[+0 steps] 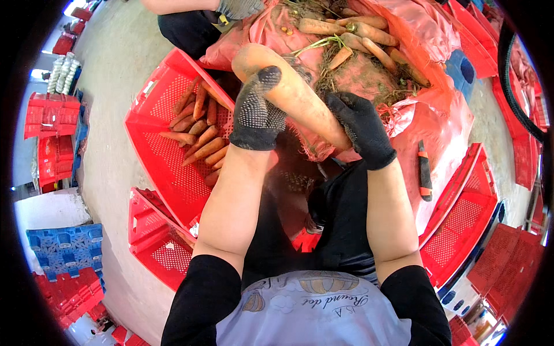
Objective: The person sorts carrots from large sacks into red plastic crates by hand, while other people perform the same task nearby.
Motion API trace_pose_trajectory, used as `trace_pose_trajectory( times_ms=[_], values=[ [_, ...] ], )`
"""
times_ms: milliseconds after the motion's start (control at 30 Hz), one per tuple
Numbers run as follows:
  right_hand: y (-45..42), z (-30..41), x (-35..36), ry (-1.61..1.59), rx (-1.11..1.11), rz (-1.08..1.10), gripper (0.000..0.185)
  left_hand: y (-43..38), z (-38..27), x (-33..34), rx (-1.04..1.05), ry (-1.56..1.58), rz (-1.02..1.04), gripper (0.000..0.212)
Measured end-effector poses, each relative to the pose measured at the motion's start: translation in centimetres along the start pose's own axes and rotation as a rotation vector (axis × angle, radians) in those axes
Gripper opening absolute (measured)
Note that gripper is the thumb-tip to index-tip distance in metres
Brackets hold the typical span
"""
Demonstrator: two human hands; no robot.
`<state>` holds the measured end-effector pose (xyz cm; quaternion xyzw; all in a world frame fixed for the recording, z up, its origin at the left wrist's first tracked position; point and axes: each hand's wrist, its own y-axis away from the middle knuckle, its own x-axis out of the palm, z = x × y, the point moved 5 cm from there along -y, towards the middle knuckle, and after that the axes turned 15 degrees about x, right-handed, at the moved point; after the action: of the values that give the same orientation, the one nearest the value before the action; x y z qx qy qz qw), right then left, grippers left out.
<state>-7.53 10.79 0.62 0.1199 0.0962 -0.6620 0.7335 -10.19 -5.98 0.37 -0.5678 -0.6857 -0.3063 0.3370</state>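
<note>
A large, thick carrot is held slantwise between both hands. My left hand, in a black glove with gripping dots, is closed around its upper left part, thumb on top. My right hand, gloved too, grips the lower right end; its fingertips are partly hidden. Behind the carrot, loose carrots with soil, roots and some green stems lie on red plastic sacking. A black and orange utility knife rests on the sacking at the right. More carrots lie in a red perforated crate at the left.
Another person's gloved hand is at the top. A second red crate stands at the lower left, another at the right. Blue pallets and stacked red crates stand along the far left.
</note>
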Motion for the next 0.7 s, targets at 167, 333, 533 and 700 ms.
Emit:
trace_pose_trajectory(
  times_ms=[167, 333, 533, 700],
  values=[
    [1.0, -2.9, -0.7, -0.665, 0.659, 0.376, 0.036, -3.7, -1.2, -5.3, 0.066, 0.171, -0.019, 0.043],
    [0.5, -2.7, 0.3, -0.909, 0.545, 0.424, 0.022, -3.7, 0.5, -5.5, 0.107, 0.13, -0.127, 0.03],
    [1.0, -2.5, 3.0, -0.648, 0.46, 0.648, 0.031, 0.9, 4.5, -3.7, -0.064, -0.088, -0.288, 0.015],
    [-0.7, -5.7, 1.1, -0.187, 0.331, 0.326, 0.015, -1.7, -6.8, -9.6, 0.211, 0.057, 0.259, 0.019]
  ],
)
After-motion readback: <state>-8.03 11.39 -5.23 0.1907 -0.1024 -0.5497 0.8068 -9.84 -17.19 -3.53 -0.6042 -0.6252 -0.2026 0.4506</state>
